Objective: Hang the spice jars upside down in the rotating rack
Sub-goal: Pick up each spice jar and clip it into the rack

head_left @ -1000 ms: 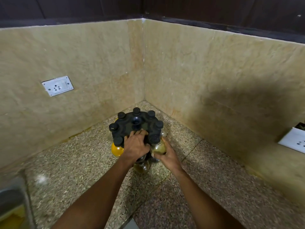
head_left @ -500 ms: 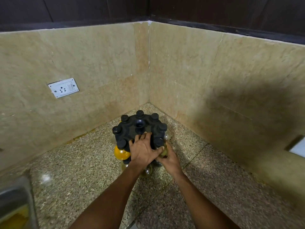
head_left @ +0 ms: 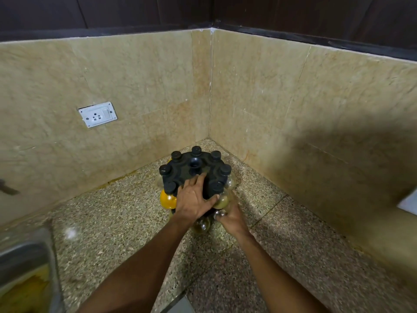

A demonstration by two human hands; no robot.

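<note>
Black plastic forms the rotating rack, which stands on the speckled stone counter in the corner of 2 tiled walls. Black jar caps ring its top and the jars hang below, one holding orange powder. The left hand lies flat on the rack's top, fingers straight. The right hand curls round a pale-green spice jar at the rack's near edge. A white socket sits on the left wall; a steel sink lies at lower left.
</note>
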